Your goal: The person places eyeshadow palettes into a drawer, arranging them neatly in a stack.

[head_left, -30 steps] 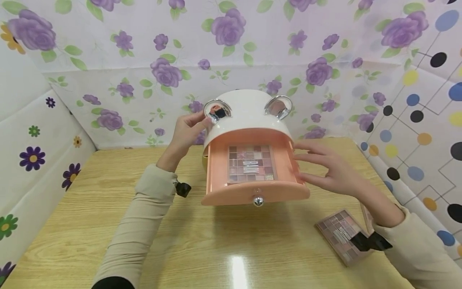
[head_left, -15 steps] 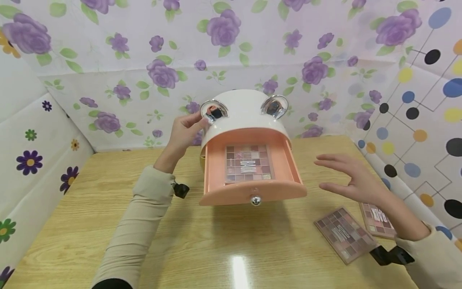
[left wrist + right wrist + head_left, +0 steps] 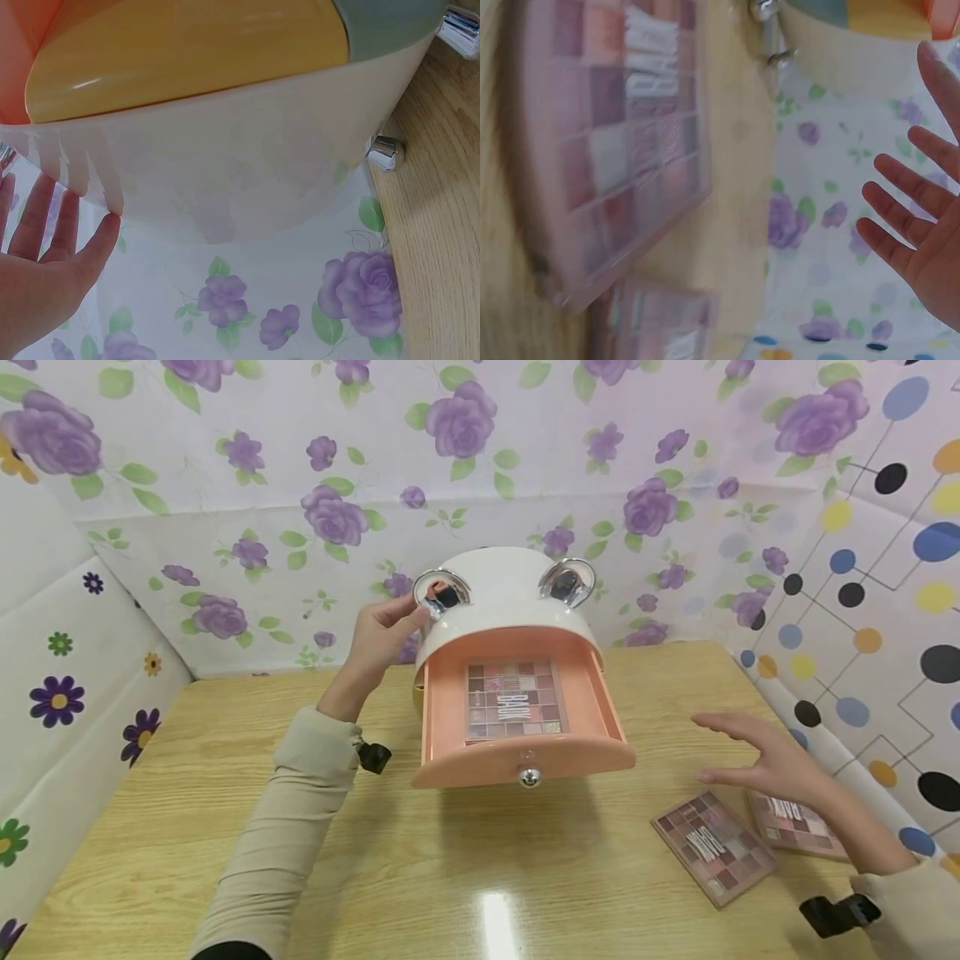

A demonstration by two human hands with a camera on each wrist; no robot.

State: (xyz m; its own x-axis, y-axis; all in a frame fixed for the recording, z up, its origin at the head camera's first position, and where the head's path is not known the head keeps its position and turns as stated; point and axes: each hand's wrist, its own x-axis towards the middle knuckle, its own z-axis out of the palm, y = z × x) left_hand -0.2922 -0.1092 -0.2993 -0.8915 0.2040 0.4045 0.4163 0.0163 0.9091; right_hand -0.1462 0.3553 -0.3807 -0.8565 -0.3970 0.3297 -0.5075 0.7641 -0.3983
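Observation:
A white makeup storage box (image 3: 498, 581) with shiny silver ears stands toward the back of the table. Its top orange drawer (image 3: 525, 760) is pulled out, and an eyeshadow palette (image 3: 516, 702) lies inside. My left hand (image 3: 380, 639) is at the box's left side by the silver ear (image 3: 441, 593); in the left wrist view, fairly straight fingers touch the white shell (image 3: 240, 165). Out over the table's right side, my right hand (image 3: 765, 756) holds nothing, its fingers spread in the right wrist view. Below it lie two more eyeshadow palettes, one nearer (image 3: 712, 847) and one farther right (image 3: 798, 825).
Lower drawers, one yellow (image 3: 187, 52) and one green (image 3: 386, 26), sit beneath the orange one. Silver feet (image 3: 386, 152) support the box. Flowered sheeting (image 3: 262, 577) rises behind the wooden table (image 3: 375, 877), with dotted sheeting (image 3: 862, 635) at the right.
My right hand has left the drawer's right side and moved right, above the palettes, uncovering the farther one. My left hand stays at the box. The drawer remains out.

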